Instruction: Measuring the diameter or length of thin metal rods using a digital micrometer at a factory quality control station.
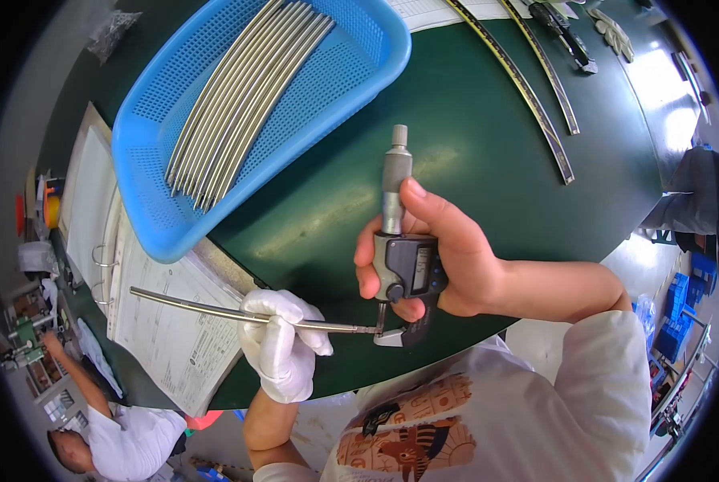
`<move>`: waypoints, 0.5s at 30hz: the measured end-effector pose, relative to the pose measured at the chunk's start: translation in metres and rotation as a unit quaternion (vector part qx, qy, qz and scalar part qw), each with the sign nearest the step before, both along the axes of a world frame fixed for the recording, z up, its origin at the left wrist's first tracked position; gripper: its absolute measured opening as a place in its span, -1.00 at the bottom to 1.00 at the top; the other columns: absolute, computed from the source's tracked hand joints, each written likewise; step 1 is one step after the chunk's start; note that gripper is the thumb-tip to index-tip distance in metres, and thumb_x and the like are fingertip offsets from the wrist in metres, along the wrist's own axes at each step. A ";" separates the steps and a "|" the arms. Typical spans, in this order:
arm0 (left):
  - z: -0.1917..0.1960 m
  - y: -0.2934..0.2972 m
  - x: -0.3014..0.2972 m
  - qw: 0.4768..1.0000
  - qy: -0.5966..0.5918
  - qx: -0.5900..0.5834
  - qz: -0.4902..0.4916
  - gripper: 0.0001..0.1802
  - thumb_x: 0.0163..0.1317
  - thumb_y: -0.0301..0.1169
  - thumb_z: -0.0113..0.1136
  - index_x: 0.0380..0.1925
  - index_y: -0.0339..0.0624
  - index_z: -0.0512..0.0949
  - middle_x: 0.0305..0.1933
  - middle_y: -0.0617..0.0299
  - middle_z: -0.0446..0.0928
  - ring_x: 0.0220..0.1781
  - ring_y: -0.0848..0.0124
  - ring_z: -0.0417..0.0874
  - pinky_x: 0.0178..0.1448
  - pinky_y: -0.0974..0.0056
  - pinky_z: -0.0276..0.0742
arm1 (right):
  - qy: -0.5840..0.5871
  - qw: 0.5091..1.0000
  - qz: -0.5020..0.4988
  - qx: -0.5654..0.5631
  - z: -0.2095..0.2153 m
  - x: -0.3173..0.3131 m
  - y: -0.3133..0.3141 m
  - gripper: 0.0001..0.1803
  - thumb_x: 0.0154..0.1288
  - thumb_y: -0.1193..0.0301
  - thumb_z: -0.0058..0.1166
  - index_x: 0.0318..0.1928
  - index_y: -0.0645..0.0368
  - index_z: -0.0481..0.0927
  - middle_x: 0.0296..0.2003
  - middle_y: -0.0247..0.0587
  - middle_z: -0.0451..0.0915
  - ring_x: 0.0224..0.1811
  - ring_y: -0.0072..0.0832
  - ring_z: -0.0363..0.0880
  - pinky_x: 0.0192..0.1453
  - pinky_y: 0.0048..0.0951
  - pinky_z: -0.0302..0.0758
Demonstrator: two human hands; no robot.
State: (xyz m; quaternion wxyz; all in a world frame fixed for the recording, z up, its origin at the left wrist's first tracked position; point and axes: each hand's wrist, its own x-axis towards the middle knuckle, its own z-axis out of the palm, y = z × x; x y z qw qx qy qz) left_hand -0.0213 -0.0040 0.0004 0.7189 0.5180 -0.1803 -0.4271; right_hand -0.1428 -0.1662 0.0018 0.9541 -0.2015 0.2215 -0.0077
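My left hand (281,344), in a white glove, pinches a slim metal rod (195,306) that lies nearly level, its far end pointing left. Bare, my right hand (456,253) wraps round a digital micrometer (406,265) held upright, thumb on the grey thimble. The rod's right tip sits in the gap between the micrometer's anvil and spindle, near the bottom of its frame. Whether both measuring faces touch the rod is too small to tell. The micrometer's small display faces up.
A blue perforated basket (359,108) with several metal rods (247,100) stands at the back left. An open ring binder with papers (175,321) lies left. Two long metal strips (528,100), calipers (564,36) and a glove (612,34) lie back right. Another person (126,442) works at lower left.
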 end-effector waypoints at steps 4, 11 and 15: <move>-0.001 0.000 0.000 1.000 -0.004 -0.007 -0.002 -0.91 0.17 -0.44 -0.12 -0.46 -0.22 0.30 -0.68 0.14 0.33 -0.76 0.45 0.33 -0.68 0.42 0.33 | -0.011 1.000 0.009 0.005 -0.001 0.000 0.000 -0.32 0.18 -0.17 -0.43 -0.36 0.24 0.47 -0.53 -0.19 0.53 -0.74 -0.53 0.35 -0.63 -0.58 0.30; 0.001 0.000 -0.001 1.000 -0.006 -0.003 0.004 -0.90 0.18 -0.44 -0.11 -0.45 -0.23 0.30 -0.68 0.15 0.33 -0.76 0.46 0.33 -0.67 0.42 0.33 | -0.001 1.000 0.014 -0.005 0.000 0.000 0.001 -0.28 0.21 -0.18 -0.54 -0.34 0.23 0.45 -0.52 -0.17 0.52 -0.74 -0.52 0.34 -0.61 -0.57 0.31; -0.001 0.000 -0.001 1.000 -0.003 -0.009 0.000 -0.91 0.18 -0.45 -0.11 -0.45 -0.23 0.31 -0.66 0.14 0.34 -0.75 0.45 0.34 -0.66 0.41 0.34 | 0.003 1.000 0.020 0.020 0.000 0.000 -0.001 -0.27 0.26 -0.11 -0.71 -0.30 0.26 0.43 -0.50 -0.12 0.51 -0.74 -0.48 0.34 -0.60 -0.54 0.33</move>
